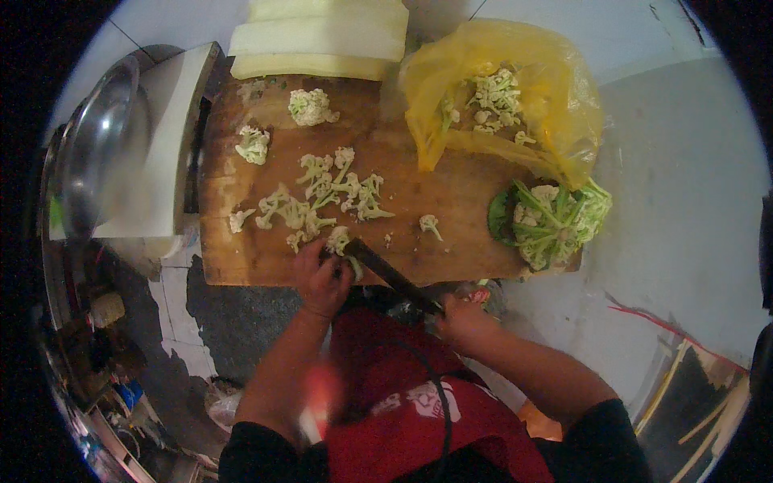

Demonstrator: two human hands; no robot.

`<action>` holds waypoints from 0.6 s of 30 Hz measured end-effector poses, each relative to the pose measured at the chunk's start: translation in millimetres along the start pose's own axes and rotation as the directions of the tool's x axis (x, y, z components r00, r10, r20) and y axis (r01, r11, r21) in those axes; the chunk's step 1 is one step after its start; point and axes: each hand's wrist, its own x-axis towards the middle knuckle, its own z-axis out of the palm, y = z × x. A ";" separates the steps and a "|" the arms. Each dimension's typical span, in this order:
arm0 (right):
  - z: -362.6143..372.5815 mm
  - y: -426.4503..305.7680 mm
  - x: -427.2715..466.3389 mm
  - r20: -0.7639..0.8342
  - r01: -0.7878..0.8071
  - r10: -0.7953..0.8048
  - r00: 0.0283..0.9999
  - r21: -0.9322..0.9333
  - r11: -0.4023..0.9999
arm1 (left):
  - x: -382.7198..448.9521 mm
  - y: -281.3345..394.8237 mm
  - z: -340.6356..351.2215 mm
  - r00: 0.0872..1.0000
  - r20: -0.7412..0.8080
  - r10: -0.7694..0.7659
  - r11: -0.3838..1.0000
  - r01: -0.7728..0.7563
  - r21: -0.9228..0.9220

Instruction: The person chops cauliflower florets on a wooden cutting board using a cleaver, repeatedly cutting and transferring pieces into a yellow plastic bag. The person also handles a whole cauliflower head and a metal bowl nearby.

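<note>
My right hand point(465, 317) is closed round the handle of a dark-bladed knife point(389, 275), whose blade points up and left over the front edge of a wooden cutting board point(453, 259). At the blade's far end is a cauliflower floret point(338, 239). My left hand point(326, 279) is beside that floret with its fingers curled; whether they grip it is hard to tell. Cut cauliflower florets point(314, 199) lie scattered over the middle of the board. Two bigger pieces point(309, 107) point(252, 145) rest further back. A cauliflower head with green leaves point(549, 226) sits at the board's right end.
An open yellow plastic bag point(513, 48) with cauliflower pieces inside lies at the back right. White foam-like sheets point(320, 36) stand behind the board. To the left, a large metal bowl point(99, 145) is on a white surface point(166, 127). A wall point(682, 181) flanks the right side.
</note>
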 end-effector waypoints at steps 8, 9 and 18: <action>14.7 -12.6 7.6 -0.093 -0.051 0.052 0.994 0.018 0.999 | -5.3 -5.7 -1.6 0.999 0.021 -0.037 0.998 0.038 -0.041; 15.2 -12.2 0.9 -0.123 -0.067 0.074 0.990 0.064 0.996 | -4.2 -4.1 -4.0 0.999 0.029 -0.026 0.999 0.026 -0.027; 11.7 17.6 -48.2 -0.293 -0.201 0.269 0.917 0.243 0.949 | 0.7 -3.9 -9.7 0.989 0.057 -0.134 0.987 0.128 0.093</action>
